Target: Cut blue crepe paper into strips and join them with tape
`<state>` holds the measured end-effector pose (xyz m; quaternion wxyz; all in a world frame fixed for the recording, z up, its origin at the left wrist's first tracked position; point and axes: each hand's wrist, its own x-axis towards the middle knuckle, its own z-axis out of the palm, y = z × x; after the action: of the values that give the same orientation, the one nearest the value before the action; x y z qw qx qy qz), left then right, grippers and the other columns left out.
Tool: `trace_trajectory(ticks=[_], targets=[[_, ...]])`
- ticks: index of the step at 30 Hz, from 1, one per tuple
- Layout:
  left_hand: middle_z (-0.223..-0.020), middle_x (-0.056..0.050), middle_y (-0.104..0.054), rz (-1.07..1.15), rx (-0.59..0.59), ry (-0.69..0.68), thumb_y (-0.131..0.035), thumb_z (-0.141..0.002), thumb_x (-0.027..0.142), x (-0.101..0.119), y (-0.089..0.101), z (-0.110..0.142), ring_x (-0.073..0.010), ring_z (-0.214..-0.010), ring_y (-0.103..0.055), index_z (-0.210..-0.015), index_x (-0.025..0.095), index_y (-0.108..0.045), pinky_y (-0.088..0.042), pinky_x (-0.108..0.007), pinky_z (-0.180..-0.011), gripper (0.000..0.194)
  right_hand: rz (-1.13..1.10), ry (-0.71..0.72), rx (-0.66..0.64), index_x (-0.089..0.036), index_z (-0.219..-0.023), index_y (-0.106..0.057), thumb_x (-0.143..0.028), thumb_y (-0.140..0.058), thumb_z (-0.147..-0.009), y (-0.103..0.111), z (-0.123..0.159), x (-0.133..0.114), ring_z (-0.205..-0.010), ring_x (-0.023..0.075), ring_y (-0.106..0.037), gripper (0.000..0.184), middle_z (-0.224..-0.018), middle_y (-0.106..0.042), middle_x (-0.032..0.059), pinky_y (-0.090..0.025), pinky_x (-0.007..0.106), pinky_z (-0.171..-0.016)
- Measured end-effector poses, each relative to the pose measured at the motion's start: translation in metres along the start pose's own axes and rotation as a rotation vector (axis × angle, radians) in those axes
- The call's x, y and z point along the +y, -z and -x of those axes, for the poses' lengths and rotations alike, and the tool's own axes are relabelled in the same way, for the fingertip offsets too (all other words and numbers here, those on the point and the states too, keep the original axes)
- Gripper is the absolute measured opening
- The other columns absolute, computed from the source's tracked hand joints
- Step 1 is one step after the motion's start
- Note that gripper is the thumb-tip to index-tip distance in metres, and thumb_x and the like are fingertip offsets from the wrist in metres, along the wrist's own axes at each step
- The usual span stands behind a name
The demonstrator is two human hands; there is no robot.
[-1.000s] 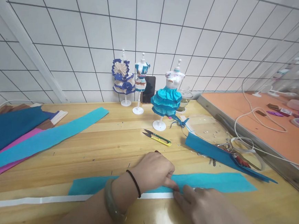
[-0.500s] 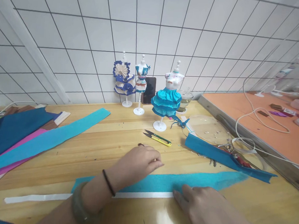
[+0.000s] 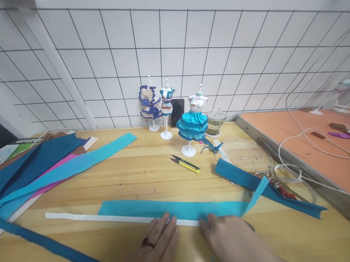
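A turquoise crepe paper strip (image 3: 171, 208) lies lengthwise on the wooden table, its right end bent upward. Along its near edge runs a narrow white strip (image 3: 95, 218), reaching past the paper on the left. My left hand (image 3: 161, 243), wearing a dark ring, rests with fingers stretched out on the white strip. To its right, my right hand (image 3: 227, 236) has its thumb and curled fingers closed at the white strip, against the paper's near edge. A dark rounded edge (image 3: 250, 225) shows behind the right hand; what it belongs to is hidden.
Yellow-handled thread snips (image 3: 186, 164) lie mid-table. Behind stand a turquoise-skirted mini mannequin (image 3: 192, 124), two other dressed mannequins, a phone (image 3: 177, 113) and a glass cup (image 3: 215, 122). Stacked coloured paper (image 3: 38, 168) covers the left side; a blue strip (image 3: 238, 174) and cables lie right.
My left hand has come down and back from above the paper, its fingers now flat on the white strip. My right hand stays nearly in place. The paper's right end now sticks up.
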<state>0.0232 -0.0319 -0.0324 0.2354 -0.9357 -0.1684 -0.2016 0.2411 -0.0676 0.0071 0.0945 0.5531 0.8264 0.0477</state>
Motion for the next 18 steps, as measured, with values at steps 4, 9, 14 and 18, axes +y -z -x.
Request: trace_trajectory(ticks=[4, 9, 14, 18], targets=[[-0.113, -0.006, -0.062, 0.005, 0.029, -0.021, -0.027, -0.084, 0.061, 0.014, -0.006, -0.019, -0.0229, -0.109, -0.052, -0.106, 0.013, -0.060, -0.043, -0.032, -0.089, 0.062, -0.033, -0.013, -0.148, -0.014, -0.078, -0.066, 0.004, -0.055, -0.062, 0.018, -0.003, -0.003, -0.047, 0.0246, -0.064, 0.026, -0.068, -0.068, 0.0092, -0.037, 0.025, -0.030], [-0.116, -0.004, -0.061, -0.015, -0.040, 0.013, -0.035, -0.084, 0.056, 0.015, 0.003, -0.017, -0.0197, -0.110, -0.051, -0.110, 0.013, -0.057, -0.042, -0.028, -0.088, 0.055, -0.046, -0.009, -0.148, -0.011, -0.077, -0.066, 0.005, -0.054, -0.064, 0.026, -0.004, -0.003, -0.051, 0.0235, -0.065, 0.024, -0.068, -0.068, 0.0120, -0.043, 0.025, -0.036], [-0.123, -0.004, -0.056, -0.118, -0.170, 0.131, -0.037, -0.084, 0.055, 0.007, 0.015, 0.011, -0.0186, -0.114, -0.049, -0.117, 0.013, -0.052, -0.041, -0.026, -0.088, 0.056, -0.068, -0.013, -0.141, -0.011, -0.076, -0.066, 0.006, -0.053, -0.063, 0.023, -0.003, -0.001, -0.052, 0.0225, -0.065, 0.025, -0.069, -0.068, 0.0132, -0.042, 0.023, -0.036], [-0.122, -0.009, -0.056, -0.157, -0.214, 0.440, -0.037, -0.083, 0.054, 0.003, 0.014, 0.042, -0.0231, -0.111, -0.051, -0.124, 0.014, -0.047, -0.039, -0.035, -0.089, 0.059, -0.091, -0.018, -0.141, -0.011, -0.073, -0.065, 0.005, -0.055, -0.062, 0.020, -0.002, 0.001, -0.049, 0.0228, -0.065, 0.023, -0.065, -0.067, 0.0124, -0.041, 0.023, -0.036]])
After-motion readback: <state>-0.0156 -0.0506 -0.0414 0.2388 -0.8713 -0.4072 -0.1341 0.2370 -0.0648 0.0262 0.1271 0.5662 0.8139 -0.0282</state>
